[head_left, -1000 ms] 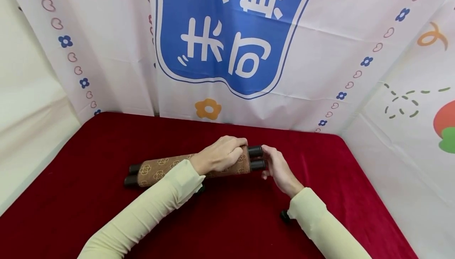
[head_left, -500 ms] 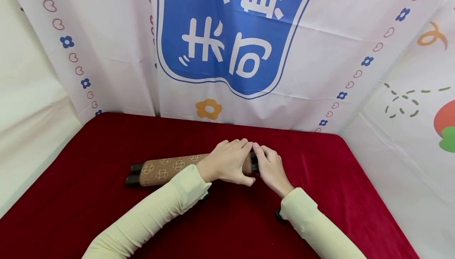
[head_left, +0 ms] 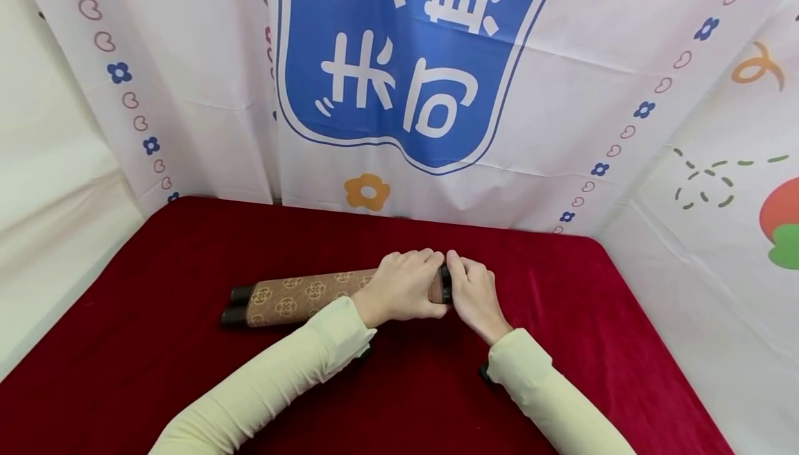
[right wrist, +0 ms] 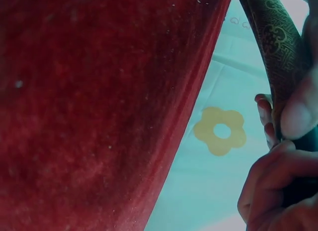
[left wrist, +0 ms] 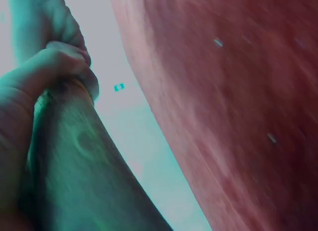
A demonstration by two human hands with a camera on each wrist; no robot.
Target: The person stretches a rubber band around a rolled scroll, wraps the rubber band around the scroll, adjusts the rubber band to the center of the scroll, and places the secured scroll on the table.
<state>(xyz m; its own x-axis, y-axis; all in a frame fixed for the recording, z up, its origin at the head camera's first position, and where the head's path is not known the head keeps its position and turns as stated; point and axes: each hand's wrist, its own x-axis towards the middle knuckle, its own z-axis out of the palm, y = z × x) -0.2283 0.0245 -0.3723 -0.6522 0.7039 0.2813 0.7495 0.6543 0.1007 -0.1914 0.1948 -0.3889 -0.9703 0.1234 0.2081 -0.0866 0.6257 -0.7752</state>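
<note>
A brown scroll (head_left: 312, 298) with gold flower medallions is rolled up on two dark rods, whose left knobs (head_left: 234, 316) stick out side by side. Near its right end my left hand (head_left: 402, 287) grips it from above, thumb on the near side. My right hand (head_left: 477, 299) has its fingers curled round the dark rod ends on the right, mostly covering them. Both hands meet there, almost touching. In the left wrist view the scroll (left wrist: 94, 156) runs up to the fingers. In the right wrist view its patterned cover (right wrist: 276, 37) shows above the curled right hand (right wrist: 271, 191).
A red velvet cloth (head_left: 387, 399) covers the table under the scroll. Behind it hangs a white curtain (head_left: 231, 143) with a blue sign, and a white side wall (head_left: 705, 268) stands at the right.
My left hand has slid right along the scroll, its thumb spreading, then drawing in. My right hand has moved left and closed over the rod ends. The scroll has shifted slightly right.
</note>
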